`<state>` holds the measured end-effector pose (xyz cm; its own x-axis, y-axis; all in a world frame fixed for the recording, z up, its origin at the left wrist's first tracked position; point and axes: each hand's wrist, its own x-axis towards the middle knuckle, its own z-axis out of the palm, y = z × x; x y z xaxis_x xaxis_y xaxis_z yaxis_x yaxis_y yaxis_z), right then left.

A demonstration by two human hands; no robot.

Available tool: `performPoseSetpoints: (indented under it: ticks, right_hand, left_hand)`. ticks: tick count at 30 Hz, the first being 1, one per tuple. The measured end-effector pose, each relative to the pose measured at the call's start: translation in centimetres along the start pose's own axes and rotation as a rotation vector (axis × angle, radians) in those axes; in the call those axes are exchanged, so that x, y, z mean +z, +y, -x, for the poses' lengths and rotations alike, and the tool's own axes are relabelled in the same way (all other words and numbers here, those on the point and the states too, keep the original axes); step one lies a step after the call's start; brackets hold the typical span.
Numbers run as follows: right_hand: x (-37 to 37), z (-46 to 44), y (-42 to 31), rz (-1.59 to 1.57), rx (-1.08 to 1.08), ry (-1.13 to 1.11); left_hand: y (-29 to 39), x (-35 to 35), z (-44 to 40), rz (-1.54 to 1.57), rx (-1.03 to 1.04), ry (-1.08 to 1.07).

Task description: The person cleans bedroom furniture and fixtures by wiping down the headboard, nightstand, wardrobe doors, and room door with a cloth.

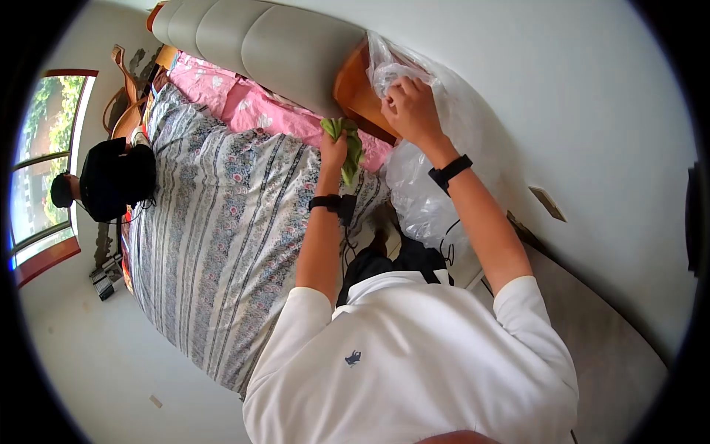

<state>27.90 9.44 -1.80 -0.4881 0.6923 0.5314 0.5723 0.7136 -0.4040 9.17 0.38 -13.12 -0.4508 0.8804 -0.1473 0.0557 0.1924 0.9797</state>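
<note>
My left hand point(334, 152) is closed on a green cloth point(351, 159), which hangs down from it beside the bed's corner. Farther right, my right hand point(412, 109) has its fingers curled together at the clear plastic sheet point(425, 181). The plastic bunches up around those fingers and falls in folds along the wall. Just left of the right hand is the orange wooden side point(362, 92) of the headboard. Dark bands with small devices sit on both wrists.
A bed with a striped floral cover point(229, 192) and pink bedding point(259, 111) fills the left side. Its padded grey headboard point(259, 41) runs along the top. Another person in black point(115, 177) is by the window point(44, 163). A wall socket point(547, 203) is at right.
</note>
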Motion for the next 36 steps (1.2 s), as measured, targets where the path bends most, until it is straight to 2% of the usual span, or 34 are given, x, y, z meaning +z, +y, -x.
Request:
performPoseSetpoints:
  ticks: [2, 4, 6, 7, 8, 10, 11, 12, 14, 16, 18, 20, 22, 26, 29, 31, 36]
  right_hand:
    - [0.5, 0.1, -3.8, -0.13, 0.001, -0.041]
    - [1.8, -0.3, -5.7, -0.249, 0.013, -0.08]
    - [3.6, -0.2, -7.2, -0.36, 0.123, -0.019]
    - [3.7, -0.7, -7.6, -0.56, 0.193, -0.05]
    - [4.3, -1.8, -7.9, -0.562, 0.162, -0.073]
    - [5.4, -3.0, -7.4, -0.633, 0.292, -0.116]
    - [4.6, -5.5, -7.8, -0.519, 0.204, -0.006]
    - [4.4, -6.2, -7.3, -0.518, 0.204, -0.008]
    - [5.7, -9.4, -6.7, -0.16, 0.03, 0.037]
    - [7.0, -9.8, -6.4, -0.141, 0.03, -0.003]
    - [10.0, -11.5, -5.4, 0.068, -0.113, -0.043]
    - [12.3, -13.7, -4.9, 0.189, -0.155, -0.099]
    - [13.4, -13.5, -4.7, 0.22, -0.173, -0.053]
    - [16.0, -15.2, -5.0, 0.396, -0.193, -0.07]
    - [16.6, -16.9, -5.5, 0.379, -0.14, -0.188]
    - [17.0, -17.6, -5.9, 0.433, -0.109, -0.255]
    - [18.9, -20.9, -6.9, 0.439, -0.024, -0.347]
  left_hand:
    - [6.5, -0.5, 1.2, 0.433, -0.163, 0.005]
    - [7.5, -1.1, 0.8, 0.432, -0.156, -0.019]
    - [10.5, -2.0, 0.8, 0.737, -0.19, -0.05]
    - [11.2, -2.0, 0.9, 0.732, -0.171, -0.059]
    - [11.8, -2.6, 0.7, 0.755, -0.156, -0.031]
    - [12.5, -2.4, 0.4, 0.653, -0.047, -0.064]
    - [13.1, -2.7, -0.9, 0.02, 0.239, 0.062]
    - [13.2, -2.2, -1.4, 0.021, 0.237, 0.062]
    - [13.9, -3.0, -3.2, -0.444, 0.418, 0.297]
    - [14.1, -3.7, -3.9, -0.39, 0.382, 0.262]
    - [14.5, -3.6, -5.7, -0.239, 0.344, 0.22]
    - [13.5, -3.5, -8.9, -0.22, 0.351, 0.214]
    - [12.7, -3.3, -10.2, -0.388, 0.347, 0.224]
    - [11.5, -4.4, -15.2, -0.38, 0.174, 0.229]
    - [10.9, -5.1, -17.5, -0.425, 0.216, 0.274]
    - [11.0, -5.3, -17.9, -0.479, 0.313, 0.34]
    - [12.1, -7.2, -21.1, -0.443, 0.249, 0.322]
